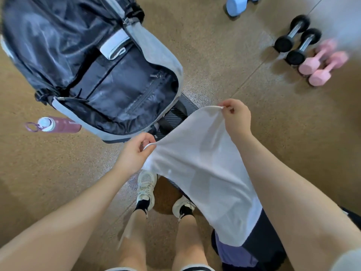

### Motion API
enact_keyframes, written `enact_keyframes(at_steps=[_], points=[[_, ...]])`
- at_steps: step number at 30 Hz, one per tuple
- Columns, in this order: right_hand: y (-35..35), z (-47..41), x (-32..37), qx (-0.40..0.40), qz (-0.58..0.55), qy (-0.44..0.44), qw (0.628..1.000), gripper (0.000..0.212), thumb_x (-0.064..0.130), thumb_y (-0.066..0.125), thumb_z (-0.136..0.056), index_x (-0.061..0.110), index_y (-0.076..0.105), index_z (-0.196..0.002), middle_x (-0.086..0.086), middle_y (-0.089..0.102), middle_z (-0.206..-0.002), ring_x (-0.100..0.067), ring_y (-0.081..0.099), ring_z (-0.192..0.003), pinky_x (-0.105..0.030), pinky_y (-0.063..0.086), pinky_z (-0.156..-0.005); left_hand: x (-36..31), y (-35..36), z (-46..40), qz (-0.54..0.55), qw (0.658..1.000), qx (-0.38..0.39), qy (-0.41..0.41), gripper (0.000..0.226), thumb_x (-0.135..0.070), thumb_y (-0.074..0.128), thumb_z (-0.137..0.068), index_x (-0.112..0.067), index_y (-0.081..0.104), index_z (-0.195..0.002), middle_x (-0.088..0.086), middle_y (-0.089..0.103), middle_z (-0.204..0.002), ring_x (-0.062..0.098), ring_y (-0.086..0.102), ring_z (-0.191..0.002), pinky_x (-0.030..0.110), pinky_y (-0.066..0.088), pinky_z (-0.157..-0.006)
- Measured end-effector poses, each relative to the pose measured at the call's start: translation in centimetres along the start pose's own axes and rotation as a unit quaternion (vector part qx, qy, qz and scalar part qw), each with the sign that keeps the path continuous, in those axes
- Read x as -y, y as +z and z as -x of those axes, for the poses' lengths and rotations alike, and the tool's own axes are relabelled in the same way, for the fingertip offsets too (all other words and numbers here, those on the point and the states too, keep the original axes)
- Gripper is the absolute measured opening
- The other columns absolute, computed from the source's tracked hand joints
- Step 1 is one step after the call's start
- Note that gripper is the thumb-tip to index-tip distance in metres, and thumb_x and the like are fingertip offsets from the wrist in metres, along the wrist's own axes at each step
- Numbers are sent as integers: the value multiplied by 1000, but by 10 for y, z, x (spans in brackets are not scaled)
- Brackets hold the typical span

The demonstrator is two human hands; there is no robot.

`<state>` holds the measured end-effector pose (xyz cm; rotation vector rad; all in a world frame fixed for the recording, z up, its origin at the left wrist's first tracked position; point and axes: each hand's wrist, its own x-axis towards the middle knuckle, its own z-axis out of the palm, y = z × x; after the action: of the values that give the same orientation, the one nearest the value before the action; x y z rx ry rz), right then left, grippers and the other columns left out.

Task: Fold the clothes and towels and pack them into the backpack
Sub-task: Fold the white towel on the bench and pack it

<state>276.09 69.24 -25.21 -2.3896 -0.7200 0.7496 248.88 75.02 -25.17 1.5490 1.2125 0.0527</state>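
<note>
A white towel (203, 165) hangs stretched between my two hands over my legs. My left hand (136, 151) pinches its near-left corner; my right hand (237, 116) pinches the far-right corner, held higher. The grey and black backpack (160, 51) lies open on the floor at upper left, its dark lining and zipped inner pocket showing, a folded light grey cloth (115, 44) inside near its top. Dark and purple clothes (240, 253) lie under the towel's lower end at lower right.
A maroon water bottle (58, 125) lies left of the backpack. Black dumbbells (297, 40), pink dumbbells (322, 63) and a blue dumbbell (236, 5) sit on the floor at upper right. My white shoes (146, 186) stand below the towel. A dark bench edge (173, 116) runs under the backpack.
</note>
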Motion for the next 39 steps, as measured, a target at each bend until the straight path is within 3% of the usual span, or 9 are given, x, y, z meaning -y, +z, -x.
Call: enact_keyframes(at_steps=[3, 6, 8, 16, 25, 30, 33, 37, 39], points=[[16, -18, 25, -1, -119, 34, 992, 31, -2, 45, -86, 23, 63, -89, 0, 62, -88, -12, 58, -78, -29, 47, -79, -1, -20, -14, -82, 993, -75, 42, 14, -8, 63, -84, -21, 59, -87, 5, 49, -72, 17, 46, -65, 20, 33, -61], [29, -16, 29, 83, -177, 21, 981, 41, 5, 45, -95, 24, 48, -132, 10, 51, -123, -2, 55, -102, -18, 46, -90, 7, -28, -29, -176, 976, -116, 50, 27, -7, 61, -84, -6, 57, -111, 7, 52, -86, 23, 49, -78, 29, 36, -73], [29, -1, 19, 112, -172, 32, 978, 42, 6, 45, -96, 23, 45, -134, 11, 49, -115, -3, 56, -99, -21, 45, -92, 10, -25, -33, -260, 955, -125, 73, 36, -3, 61, -82, -4, 55, -117, 17, 56, -103, 35, 52, -95, 41, 39, -84], [-53, 98, -99, 50, -10, 186, 981, 30, 2, 36, -94, 11, 60, -109, -3, 60, -105, -20, 58, -95, -42, 49, -91, -14, 67, 3, -339, 893, 26, 293, 18, -1, 64, -71, -6, 63, -89, 13, 60, -80, 35, 59, -68, 35, 48, -55], [-78, 152, -220, 41, -6, 255, 966, 34, 13, 34, -99, 18, 51, -129, -2, 55, -129, -21, 53, -117, -37, 43, -102, -2, 226, 77, -295, 892, 224, 259, 21, -15, 52, -92, -8, 61, -110, 8, 59, -111, 28, 60, -92, 31, 43, -66], [-53, 130, -258, 59, -25, 166, 984, 40, 11, 36, -99, 19, 44, -136, -6, 52, -130, -21, 53, -113, -39, 44, -101, 19, 312, 98, -307, 909, 149, 240, 34, -33, 59, -81, -2, 65, -94, 14, 62, -93, 35, 62, -82, 35, 49, -62], [-45, 121, -267, 79, -66, 122, 987, 41, 12, 39, -98, 18, 42, -138, -4, 55, -118, -18, 54, -105, -35, 46, -94, 13, 351, 102, -418, 895, 101, 121, 68, -61, 57, -74, -5, 53, -112, 10, 51, -114, 34, 49, -97, 38, 45, -73], [-44, 113, -268, 124, -158, 119, 972, 38, 16, 38, -97, 17, 45, -135, -3, 62, -98, -12, 57, -80, -27, 49, -71, 1, 369, 106, -477, 876, 39, 63, 49, -31, 71, -66, -2, 56, -103, 15, 53, -112, 36, 50, -89, 36, 42, -67], [-49, 110, -265, 144, -222, 143, 954, 35, 9, 38, -96, 11, 52, -127, -4, 59, -81, -10, 50, -62, -22, 43, -55, 9, 363, 106, -406, 911, 49, 61, 33, -17, 55, -80, -3, 52, -109, 12, 46, -123, 34, 44, -104, 38, 38, -78]])
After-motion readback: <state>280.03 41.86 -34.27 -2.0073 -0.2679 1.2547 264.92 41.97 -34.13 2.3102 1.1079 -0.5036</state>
